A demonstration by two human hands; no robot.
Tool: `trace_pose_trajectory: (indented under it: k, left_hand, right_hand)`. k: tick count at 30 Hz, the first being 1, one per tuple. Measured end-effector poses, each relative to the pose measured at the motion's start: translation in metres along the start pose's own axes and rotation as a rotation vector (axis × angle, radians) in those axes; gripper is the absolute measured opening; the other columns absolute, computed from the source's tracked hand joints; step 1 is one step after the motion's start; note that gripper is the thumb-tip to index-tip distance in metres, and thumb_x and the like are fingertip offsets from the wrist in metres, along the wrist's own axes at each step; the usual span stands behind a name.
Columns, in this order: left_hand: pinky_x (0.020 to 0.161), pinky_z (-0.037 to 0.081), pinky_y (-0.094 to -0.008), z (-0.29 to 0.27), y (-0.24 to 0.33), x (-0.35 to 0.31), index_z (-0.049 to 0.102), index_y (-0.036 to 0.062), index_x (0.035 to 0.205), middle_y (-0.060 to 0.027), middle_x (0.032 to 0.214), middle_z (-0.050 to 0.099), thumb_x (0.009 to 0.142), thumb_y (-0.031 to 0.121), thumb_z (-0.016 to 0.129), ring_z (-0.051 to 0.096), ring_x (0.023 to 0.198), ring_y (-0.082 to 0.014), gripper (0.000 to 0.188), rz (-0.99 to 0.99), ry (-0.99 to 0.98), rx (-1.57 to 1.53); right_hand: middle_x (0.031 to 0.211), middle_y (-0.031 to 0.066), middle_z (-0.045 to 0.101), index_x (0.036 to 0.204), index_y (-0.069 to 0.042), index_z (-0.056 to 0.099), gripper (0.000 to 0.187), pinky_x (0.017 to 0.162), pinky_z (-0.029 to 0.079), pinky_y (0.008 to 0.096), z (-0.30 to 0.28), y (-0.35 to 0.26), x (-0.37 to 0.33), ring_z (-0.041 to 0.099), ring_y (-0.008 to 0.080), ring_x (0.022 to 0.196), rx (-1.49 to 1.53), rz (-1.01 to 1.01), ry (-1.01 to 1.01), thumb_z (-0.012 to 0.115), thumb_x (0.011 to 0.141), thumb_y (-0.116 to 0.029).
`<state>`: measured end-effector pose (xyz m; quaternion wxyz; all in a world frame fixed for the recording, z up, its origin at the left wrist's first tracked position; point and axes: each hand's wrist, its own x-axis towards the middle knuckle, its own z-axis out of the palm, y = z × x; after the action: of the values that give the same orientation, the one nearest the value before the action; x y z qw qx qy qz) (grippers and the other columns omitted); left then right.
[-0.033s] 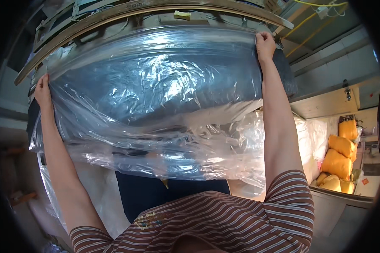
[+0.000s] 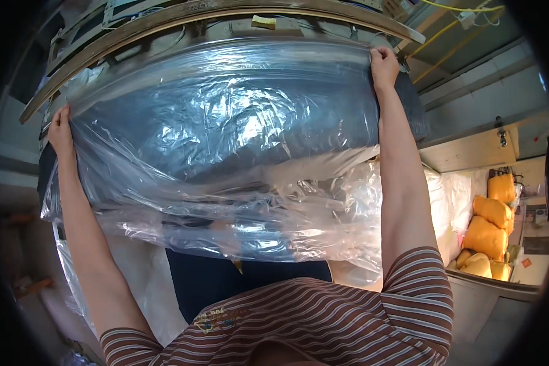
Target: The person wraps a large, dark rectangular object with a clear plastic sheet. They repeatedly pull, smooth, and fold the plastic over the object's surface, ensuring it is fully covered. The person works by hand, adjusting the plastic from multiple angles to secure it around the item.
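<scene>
Both hands are raised and spread wide, each clamped on an upper corner of a clear plastic bag (image 2: 226,140) that sheathes a dark blue cushion (image 2: 238,280). The left hand (image 2: 61,129) pinches the plastic at nine o'clock, the right hand (image 2: 384,64) grips it at one o'clock, close under the curved wooden edge (image 2: 226,15) that runs across twelve o'clock. The bag's slack lower edge hangs crumpled near the centre (the cushion's bare end shows below it, at six o'clock). At three to four o'clock, well apart from the hands, orange sacks (image 2: 491,226) sit piled against a pale wall (image 2: 470,100). Yellow cables (image 2: 451,27) cross at one o'clock.
</scene>
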<state>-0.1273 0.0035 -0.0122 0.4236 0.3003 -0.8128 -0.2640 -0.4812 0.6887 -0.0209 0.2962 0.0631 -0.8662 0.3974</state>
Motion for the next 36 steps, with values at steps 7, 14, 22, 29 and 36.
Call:
trace_pose_trajectory:
  k: [7,14,22,29,36]
  left_hand:
    - [0.074,0.041,-0.0268,0.012,0.002,0.011,0.065,0.0036,0.086,-0.0048,0.078,0.060,0.079,0.041,0.068,0.054,0.075,-0.0153,0.038,-0.107,-0.057,0.193]
    - [0.079,0.041,-0.0285,-0.014,-0.047,0.018,0.061,-0.0018,0.088,-0.0085,0.084,0.060,0.084,0.041,0.062,0.054,0.080,-0.0182,0.043,-0.046,-0.051,0.189]
    - [0.083,0.041,-0.0302,0.002,-0.027,-0.006,0.057,-0.0034,0.106,-0.0121,0.093,0.061,0.096,0.036,0.044,0.055,0.087,-0.0222,0.043,0.197,-0.212,0.086]
    - [0.087,0.041,-0.0294,-0.090,-0.050,-0.026,0.057,-0.0020,0.110,-0.0108,0.100,0.062,0.095,0.031,0.047,0.057,0.095,-0.0214,0.037,0.129,-0.186,0.188]
    - [0.082,0.044,-0.0301,-0.042,0.130,-0.139,0.061,0.0033,0.109,-0.0072,0.099,0.063,0.091,0.029,0.054,0.058,0.091,-0.0202,0.032,-0.044,-0.479,0.050]
  right_hand:
    - [0.100,0.0196,0.052,0.090,-0.002,0.057,0.034,0.085,0.042,0.0374,-0.003,-0.002,0.002,0.053,0.0316,0.092,-0.128,0.013,0.094,0.069,0.072,-0.027]
    - [0.103,0.0223,0.047,0.092,0.000,0.051,0.035,0.089,0.038,0.0407,0.003,0.001,-0.001,0.047,0.0362,0.098,-0.045,0.033,0.123,0.066,0.075,-0.026]
    - [0.100,0.0237,0.058,0.085,0.002,0.064,0.036,0.090,0.038,0.0421,-0.010,0.015,0.013,0.048,0.0390,0.104,-0.352,0.073,-0.032,0.059,0.081,-0.034]
    - [0.093,0.0092,0.065,0.080,-0.006,0.069,0.022,0.091,0.038,0.0368,-0.072,-0.032,-0.058,0.054,0.0276,0.097,0.012,-0.226,-0.226,0.069,0.075,-0.028]
    - [0.094,0.0179,0.065,0.099,0.001,0.065,0.032,0.083,0.046,0.0362,-0.158,-0.051,-0.072,0.062,0.0303,0.092,-0.434,-0.202,-0.075,0.062,0.079,-0.024]
